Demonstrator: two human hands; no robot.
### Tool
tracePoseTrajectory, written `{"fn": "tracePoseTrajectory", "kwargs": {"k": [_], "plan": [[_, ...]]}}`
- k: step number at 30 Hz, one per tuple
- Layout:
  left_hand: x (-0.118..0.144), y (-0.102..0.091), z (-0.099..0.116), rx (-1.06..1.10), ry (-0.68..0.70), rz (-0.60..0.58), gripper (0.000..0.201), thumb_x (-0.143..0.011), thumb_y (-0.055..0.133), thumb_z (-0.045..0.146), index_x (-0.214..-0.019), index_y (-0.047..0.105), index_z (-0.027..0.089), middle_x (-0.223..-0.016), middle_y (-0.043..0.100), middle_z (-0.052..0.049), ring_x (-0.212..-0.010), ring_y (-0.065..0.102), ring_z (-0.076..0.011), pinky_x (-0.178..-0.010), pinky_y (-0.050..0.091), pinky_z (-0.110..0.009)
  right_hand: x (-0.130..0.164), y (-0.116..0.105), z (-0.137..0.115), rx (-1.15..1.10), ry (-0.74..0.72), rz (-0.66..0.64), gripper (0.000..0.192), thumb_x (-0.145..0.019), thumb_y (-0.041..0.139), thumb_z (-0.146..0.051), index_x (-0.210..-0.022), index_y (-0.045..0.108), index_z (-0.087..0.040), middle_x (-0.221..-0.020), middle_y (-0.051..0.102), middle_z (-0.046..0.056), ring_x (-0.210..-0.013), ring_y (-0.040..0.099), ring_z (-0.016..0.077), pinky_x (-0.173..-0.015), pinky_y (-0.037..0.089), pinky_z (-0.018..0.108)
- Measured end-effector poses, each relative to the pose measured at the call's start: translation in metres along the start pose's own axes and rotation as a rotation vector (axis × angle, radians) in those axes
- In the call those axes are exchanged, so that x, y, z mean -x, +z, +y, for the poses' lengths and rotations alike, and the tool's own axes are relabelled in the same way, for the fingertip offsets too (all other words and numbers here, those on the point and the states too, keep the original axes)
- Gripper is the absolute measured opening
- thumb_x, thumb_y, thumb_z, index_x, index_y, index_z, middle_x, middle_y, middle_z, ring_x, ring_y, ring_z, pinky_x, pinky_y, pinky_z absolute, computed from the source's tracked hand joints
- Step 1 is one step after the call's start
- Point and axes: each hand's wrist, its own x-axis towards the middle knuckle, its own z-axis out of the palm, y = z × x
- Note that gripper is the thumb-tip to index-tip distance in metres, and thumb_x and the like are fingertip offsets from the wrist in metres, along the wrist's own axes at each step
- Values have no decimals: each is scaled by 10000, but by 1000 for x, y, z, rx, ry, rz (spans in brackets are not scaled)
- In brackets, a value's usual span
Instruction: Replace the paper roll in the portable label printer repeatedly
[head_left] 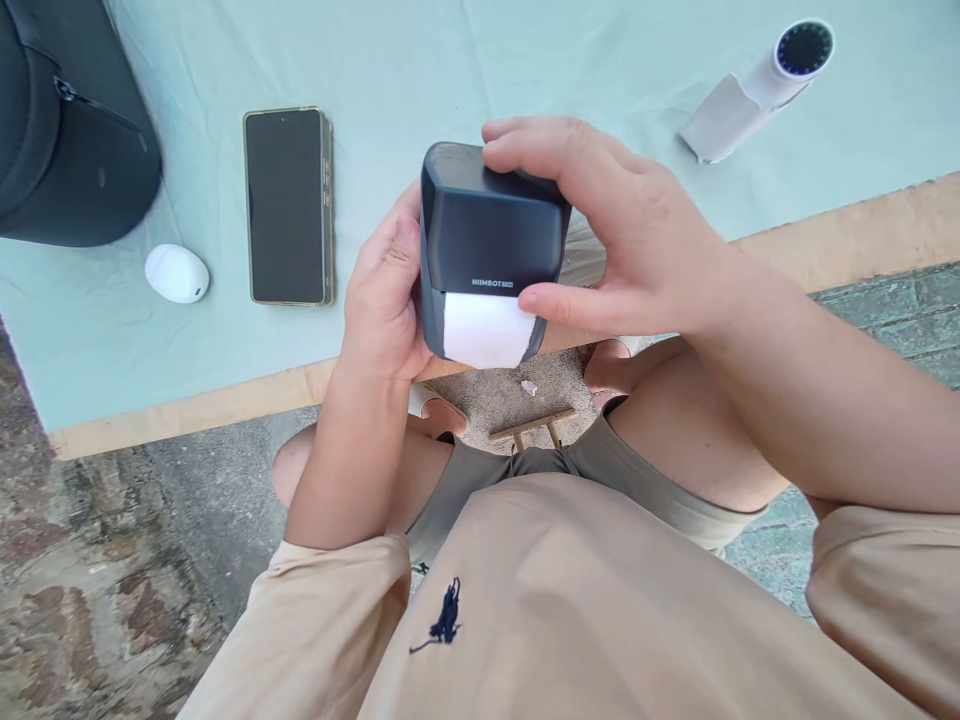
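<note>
A black label printer [495,235] marked NIIMBOT is held up near the table's front edge. White label paper [486,328] covers its lower front, below the dark lid. My left hand [386,285] is wrapped around the printer's left side, thumb along the edge, with most of its fingers hidden behind. From the right, my right hand [637,230] spans the printer, its fingertips on the top end. Its thumb rests at the seam between the lid and the label paper.
On the pale green tablecloth [390,60] lie a smartphone [285,205], a white oval case [177,273] and a black zippered bag [82,170] at left. A white cylindrical device [750,100] lies at upper right. My legs are below the wooden table edge [847,230].
</note>
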Motion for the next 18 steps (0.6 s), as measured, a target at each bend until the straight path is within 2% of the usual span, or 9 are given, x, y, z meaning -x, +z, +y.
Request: {"fn": "tracePoseTrajectory", "kwargs": {"k": [3, 6, 9, 12, 14, 16, 18], "plan": [[-1, 1, 5, -27, -33, 5, 282, -965, 635, 515, -1021, 742, 261, -1037, 756, -46, -1147, 662, -285, -990, 550, -388, 0, 1, 0, -16, -18, 19, 684, -974, 521, -538, -1512, 412, -130, -1611, 452, 88, -1545, 422, 111, -1293, 393, 239], [-3, -1, 6, -14, -74, -22, 316, -962, 628, 518, -1117, 729, 263, -1082, 759, -42, -1199, 634, -302, -1004, 523, -398, 0, 2, 2, -32, -31, 20, 715, -967, 545, -531, -1513, 414, -88, -1606, 453, 97, -1554, 411, 100, -1301, 376, 206], [-4, -1, 5, 5, -101, -36, 355, -953, 641, 491, -1212, 702, 257, -1127, 757, -41, -1273, 601, -320, -1054, 493, -412, 0, 2, 4, -11, -36, 18, 744, -959, 526, -584, -1525, 399, -117, -1612, 446, 73, -1554, 408, 95, -1300, 382, 204], [-4, 3, 4, 25, -97, -43, 383, -951, 615, 538, -1201, 713, 265, -1194, 745, -48, -1267, 607, -331, -1088, 494, -456, 0, 0, 5, 77, -10, 6, 725, -954, 490, -626, -1523, 398, -186, -1603, 455, 52, -1535, 424, 104, -1290, 405, 243], [-3, 6, 5, 53, -91, -50, 483, -972, 511, 638, -1187, 726, 263, -1230, 733, -70, -1282, 608, -341, -1101, 498, -494, -1, -2, 3, 148, -5, 49, 687, -944, 504, -621, -1488, 443, -206, -1576, 474, 53, -1508, 441, 115, -1289, 412, 268], [-1, 9, 6, 68, -66, -48, 580, -966, 443, 718, -1162, 733, 255, -1195, 737, -91, -1298, 611, -352, -1075, 516, -500, -1, -3, 1, 198, -42, 146, 615, -938, 505, -595, -1414, 522, -206, -1493, 531, 60, -1446, 484, 129, -1264, 436, 290], [0, 9, 7, 42, -71, -67, 506, -917, 593, 687, -1134, 738, 253, -1126, 749, -85, -1279, 632, -344, -1030, 539, -460, -2, -3, -1, 227, -79, 266, 526, -941, 481, -559, -1314, 597, -207, -1348, 603, 57, -1338, 550, 136, -1206, 474, 306]]}}
